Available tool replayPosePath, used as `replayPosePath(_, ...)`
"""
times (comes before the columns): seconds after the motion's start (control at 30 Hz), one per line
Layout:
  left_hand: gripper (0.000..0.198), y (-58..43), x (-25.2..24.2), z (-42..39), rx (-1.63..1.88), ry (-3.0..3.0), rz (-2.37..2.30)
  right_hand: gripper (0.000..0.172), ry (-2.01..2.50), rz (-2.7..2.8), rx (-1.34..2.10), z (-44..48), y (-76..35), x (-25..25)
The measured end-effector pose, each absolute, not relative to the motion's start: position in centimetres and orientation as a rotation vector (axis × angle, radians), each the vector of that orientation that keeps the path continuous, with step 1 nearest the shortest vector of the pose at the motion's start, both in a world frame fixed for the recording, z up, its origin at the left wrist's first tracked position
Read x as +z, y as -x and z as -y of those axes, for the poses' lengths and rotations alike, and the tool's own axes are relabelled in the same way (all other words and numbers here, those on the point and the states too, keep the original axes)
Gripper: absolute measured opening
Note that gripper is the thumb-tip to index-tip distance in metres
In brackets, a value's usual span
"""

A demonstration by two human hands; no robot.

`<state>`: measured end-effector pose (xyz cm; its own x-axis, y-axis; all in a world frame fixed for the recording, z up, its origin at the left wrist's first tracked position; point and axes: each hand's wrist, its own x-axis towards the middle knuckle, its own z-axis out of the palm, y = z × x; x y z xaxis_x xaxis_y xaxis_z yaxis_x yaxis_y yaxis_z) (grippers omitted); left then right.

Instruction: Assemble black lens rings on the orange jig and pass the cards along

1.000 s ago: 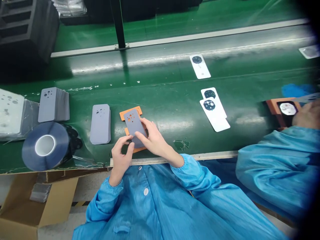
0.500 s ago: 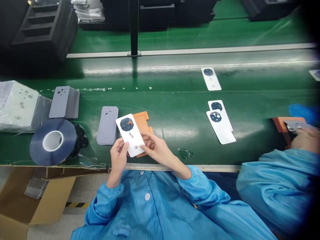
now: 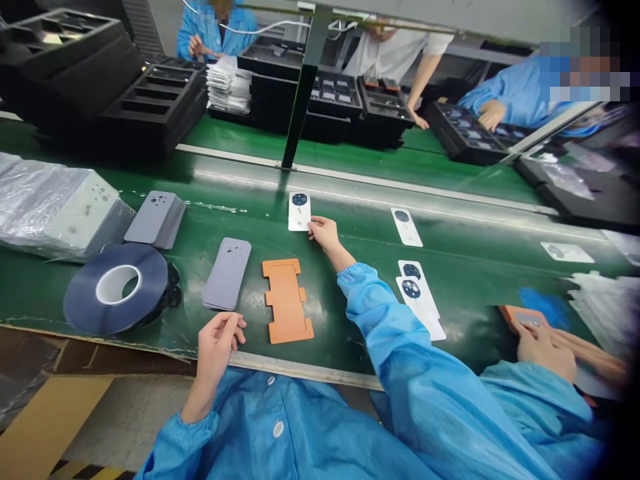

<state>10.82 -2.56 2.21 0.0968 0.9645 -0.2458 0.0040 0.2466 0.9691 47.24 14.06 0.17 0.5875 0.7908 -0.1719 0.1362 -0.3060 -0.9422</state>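
My right hand [image 3: 325, 233] reaches forward and pinches the lower right corner of a white phone back panel [image 3: 300, 219] with a dark round camera area. The panel lies on or just above the green belt; I cannot tell which. Near the belt's front edge, my left hand [image 3: 220, 337] is loosely closed with nothing visible in it. Just beyond it is a stack of grey phone-shaped sheets [image 3: 227, 275]. An orange fixture plate [image 3: 287, 300] lies bare between my hands.
More white panels [image 3: 407, 228] lie to the right, two overlapping [image 3: 420, 307]. On the left are a tape roll [image 3: 83, 290], a grey sheet stack [image 3: 155, 217] and wrapped panels [image 3: 60, 207]. A metal post [image 3: 300, 100] stands ahead. A co-worker's hands [image 3: 547, 347] work at right.
The white panel has gone from both hands above the orange plate to the far side of the belt in my right hand. My left hand has let go. The view has tilted up.
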Motion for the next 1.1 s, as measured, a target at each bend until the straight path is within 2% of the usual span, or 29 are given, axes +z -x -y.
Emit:
replayPosePath(0.17, 0.039, -7.4, 2.4, 3.7, 1.049, -1.072, -1.355, 0.028, 1.909, 0.734, 0.731, -16.6, -49.3, -0.2)
replayPosePath(0.43, 0.031, -0.3, 5.4, 2.8, 1.275, -1.276, -1.739, 0.024, 1.928, 0.682, 0.644, -16.0, -48.7, -0.9)
replayPosePath(0.53, 0.029, 1.4, 4.9, 1.9, 1.142, -1.416, -1.952, 0.028, 1.902, 0.732, 0.614, -14.9, -47.5, -1.0)
replayPosePath(0.63, 0.031, 1.7, 3.8, 1.4, 0.940, -1.617, -1.937, 0.030, 1.871, 0.832, 0.601, -13.3, -45.6, -0.7)
replayPosePath(0.8, 0.035, -0.8, 2.8, 1.4, 0.893, -1.722, -1.789, 0.032, 1.653, 1.183, 0.702, -9.4, -39.2, 1.5)
replayPosePath(0.97, 0.026, -2.7, 2.6, 1.8, 0.879, -1.973, -1.641, 0.035, 1.443, 1.692, 0.992, -4.5, -30.2, 5.3)
replayPosePath(1.1, 0.030, -2.8, 3.3, 2.6, 0.829, -2.127, -1.674, 0.038, 1.334, 2.141, 0.941, -1.8, -24.5, 7.6)
